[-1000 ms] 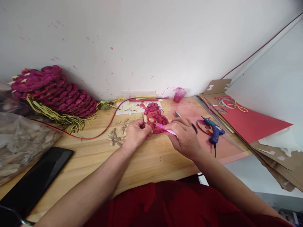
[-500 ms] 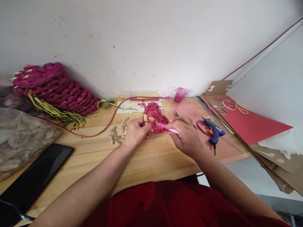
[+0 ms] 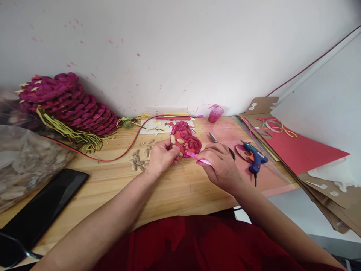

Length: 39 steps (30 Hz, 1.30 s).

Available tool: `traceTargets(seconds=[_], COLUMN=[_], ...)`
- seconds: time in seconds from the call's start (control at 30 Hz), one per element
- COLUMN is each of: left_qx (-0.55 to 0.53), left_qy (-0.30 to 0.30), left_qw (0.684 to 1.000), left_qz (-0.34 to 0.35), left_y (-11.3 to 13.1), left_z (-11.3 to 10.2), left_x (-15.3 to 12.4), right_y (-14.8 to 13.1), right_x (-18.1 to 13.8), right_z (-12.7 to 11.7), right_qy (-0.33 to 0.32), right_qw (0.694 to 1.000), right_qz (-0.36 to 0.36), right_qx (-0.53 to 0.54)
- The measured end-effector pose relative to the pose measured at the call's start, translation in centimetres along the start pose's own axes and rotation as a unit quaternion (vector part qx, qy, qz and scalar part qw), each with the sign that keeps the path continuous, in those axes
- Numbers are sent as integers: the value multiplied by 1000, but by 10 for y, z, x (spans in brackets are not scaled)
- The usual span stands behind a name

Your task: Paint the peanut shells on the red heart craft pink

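Note:
A red card piece covered in peanut shells is pinched at its left edge between the thumb and fingers of my left hand. Most of its peanuts are wet magenta, while a few on the left side, such as one pale peanut, are bare tan. In my right hand is a paintbrush with a pink-white handle. Its magenta tip touches the lower edge of the card piece. Loose peanuts lie on the wood beside my left wrist.
Scissors lie partly behind my right hand, near a blue glue gun. A cup of magenta paint stands by the wall. Leftward are stacked magenta peanut pieces, a bag of peanuts, a black phone and a red cord.
The brush tip has shifted slightly down, toward the card piece's lower edge, with my right hand. My left hand keeps its hold on the piece.

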<state>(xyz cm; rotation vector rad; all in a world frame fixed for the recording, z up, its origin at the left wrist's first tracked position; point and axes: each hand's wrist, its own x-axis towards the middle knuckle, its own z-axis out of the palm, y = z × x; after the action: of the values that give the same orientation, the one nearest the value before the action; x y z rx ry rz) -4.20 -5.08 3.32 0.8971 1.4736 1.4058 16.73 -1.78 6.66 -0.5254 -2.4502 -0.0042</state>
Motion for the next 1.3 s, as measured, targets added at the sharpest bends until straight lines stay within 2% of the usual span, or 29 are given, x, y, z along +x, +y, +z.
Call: traceTargets(seconds=[0.17, 0.3, 0.47, 0.73, 0.93, 1.3], left_qx=[-6, -27, -54, -94, -103, -139], left_qy=[1, 3, 1, 5, 10, 9], left_qw=[1000, 1000, 998, 994, 993, 988], left_qz=[-1, -11, -28, -48, -49, -69], left_y=[0, 2, 3, 1, 2, 10], left_z=[0, 0, 0, 0, 0, 2], left_x=[-1, 0, -1, 1, 1, -1], right_y=[0, 3, 3, 5, 3, 4], right_x=[-2, -3, -1, 1, 1, -1], right_z=[-1, -3, -5, -1, -1, -4], right_qy=[7, -5, 26, 32, 33, 46], right_qw=[1000, 1000, 997, 996, 997, 994], right_qz=[-2, 23, 54, 65, 47, 74], right_qx=[4, 10, 38, 54, 43, 65])
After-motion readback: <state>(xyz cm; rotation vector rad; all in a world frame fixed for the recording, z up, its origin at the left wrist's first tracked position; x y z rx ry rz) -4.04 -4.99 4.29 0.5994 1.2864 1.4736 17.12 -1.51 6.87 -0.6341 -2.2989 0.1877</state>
